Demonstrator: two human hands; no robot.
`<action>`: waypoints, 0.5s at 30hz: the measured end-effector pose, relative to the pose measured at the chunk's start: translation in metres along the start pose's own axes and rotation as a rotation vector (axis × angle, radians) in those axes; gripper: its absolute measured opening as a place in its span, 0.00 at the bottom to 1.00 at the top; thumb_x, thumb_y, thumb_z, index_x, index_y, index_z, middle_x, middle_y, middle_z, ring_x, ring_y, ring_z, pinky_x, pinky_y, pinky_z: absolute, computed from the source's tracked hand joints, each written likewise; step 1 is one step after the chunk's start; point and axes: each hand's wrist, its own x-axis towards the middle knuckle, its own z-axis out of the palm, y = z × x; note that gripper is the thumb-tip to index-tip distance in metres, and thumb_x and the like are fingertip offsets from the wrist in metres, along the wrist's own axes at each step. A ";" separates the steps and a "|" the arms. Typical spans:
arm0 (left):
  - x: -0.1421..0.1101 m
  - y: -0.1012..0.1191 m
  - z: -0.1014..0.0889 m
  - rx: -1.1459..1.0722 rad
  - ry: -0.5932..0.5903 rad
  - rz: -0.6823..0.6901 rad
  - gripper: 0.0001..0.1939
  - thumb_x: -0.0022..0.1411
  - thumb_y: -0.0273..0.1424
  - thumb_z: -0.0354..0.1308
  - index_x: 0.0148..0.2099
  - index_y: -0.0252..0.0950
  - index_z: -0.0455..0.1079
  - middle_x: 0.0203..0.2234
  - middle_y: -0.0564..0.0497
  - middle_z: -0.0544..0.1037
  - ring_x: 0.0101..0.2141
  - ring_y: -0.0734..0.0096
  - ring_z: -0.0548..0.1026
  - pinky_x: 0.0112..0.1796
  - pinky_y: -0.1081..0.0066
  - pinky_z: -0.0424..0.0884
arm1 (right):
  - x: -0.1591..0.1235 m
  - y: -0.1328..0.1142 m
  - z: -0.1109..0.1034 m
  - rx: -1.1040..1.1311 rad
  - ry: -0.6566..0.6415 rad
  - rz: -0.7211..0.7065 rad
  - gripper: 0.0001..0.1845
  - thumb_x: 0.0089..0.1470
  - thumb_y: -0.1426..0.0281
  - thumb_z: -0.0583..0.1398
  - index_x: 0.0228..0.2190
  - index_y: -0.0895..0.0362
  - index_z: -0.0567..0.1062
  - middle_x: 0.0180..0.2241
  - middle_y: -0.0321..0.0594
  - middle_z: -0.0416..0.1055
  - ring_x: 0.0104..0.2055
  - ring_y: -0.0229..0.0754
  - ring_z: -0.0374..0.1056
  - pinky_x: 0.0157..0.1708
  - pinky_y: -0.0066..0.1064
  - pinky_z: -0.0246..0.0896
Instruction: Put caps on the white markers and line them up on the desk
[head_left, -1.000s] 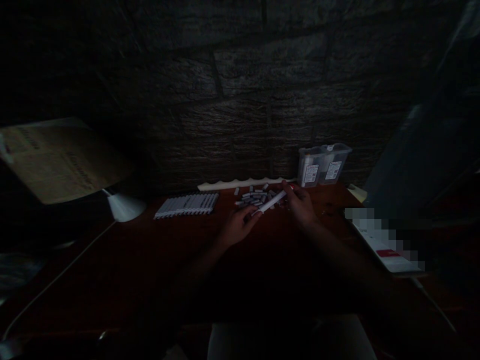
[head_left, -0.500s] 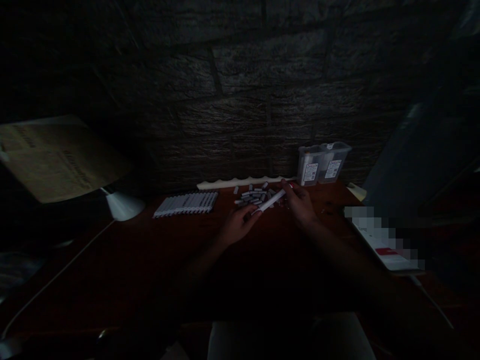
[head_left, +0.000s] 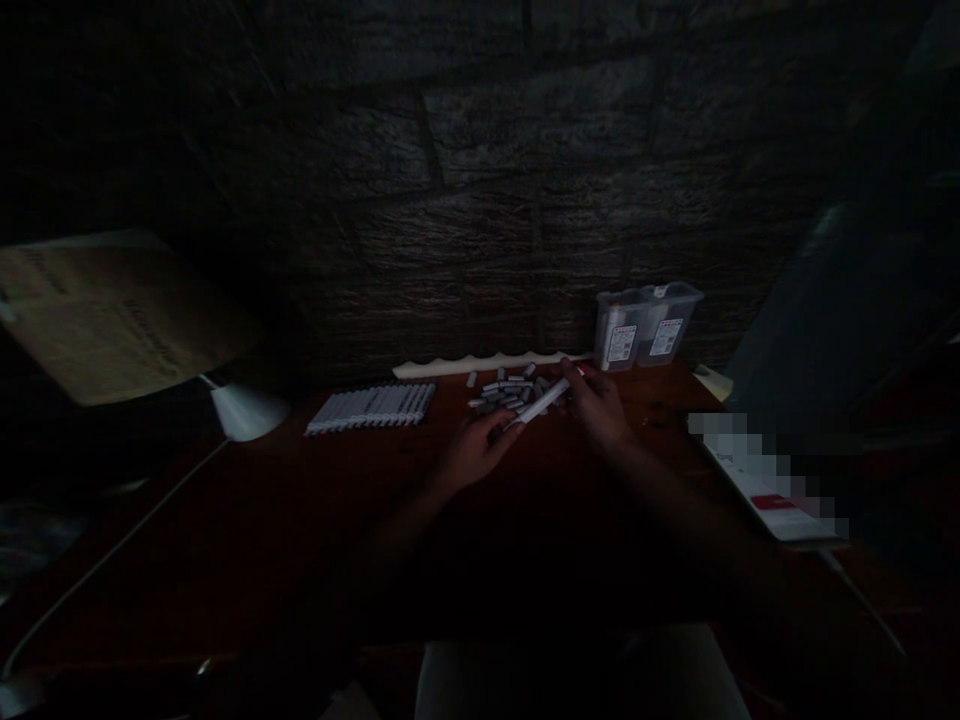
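A white marker (head_left: 541, 403) slants between my two hands above the table, with red showing at its upper right end. My left hand (head_left: 478, 447) is closed on the lower left end. The fingers of my right hand (head_left: 598, 405) are closed around the red end, and partly hide it. Just behind the marker lies a loose pile of small white and grey marker caps (head_left: 510, 387). To the left, a row of white markers (head_left: 373, 405) lies side by side. The scene is very dark, so fine details do not show.
Two clear plastic boxes (head_left: 646, 325) with labels stand at the back right by the brick wall (head_left: 480, 220). A lamp (head_left: 244, 412) with a paper-like shade is at the left, its cord running forward. A partly blurred tablet-like device (head_left: 780, 500) with a cable lies at the right.
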 end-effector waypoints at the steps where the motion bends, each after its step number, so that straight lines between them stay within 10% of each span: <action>1: 0.000 0.001 0.000 0.001 0.001 0.001 0.12 0.69 0.36 0.54 0.46 0.37 0.74 0.32 0.52 0.81 0.30 0.72 0.77 0.33 0.74 0.71 | 0.000 0.000 0.000 0.005 -0.001 0.000 0.30 0.46 0.42 0.62 0.28 0.58 0.77 0.18 0.34 0.68 0.19 0.35 0.62 0.19 0.27 0.54; 15: 0.000 0.000 0.000 0.012 -0.016 -0.011 0.12 0.69 0.37 0.53 0.45 0.37 0.74 0.32 0.52 0.81 0.30 0.73 0.76 0.32 0.74 0.70 | 0.000 0.003 -0.001 0.035 -0.018 -0.013 0.27 0.48 0.45 0.63 0.28 0.58 0.78 0.19 0.34 0.68 0.19 0.34 0.61 0.20 0.27 0.55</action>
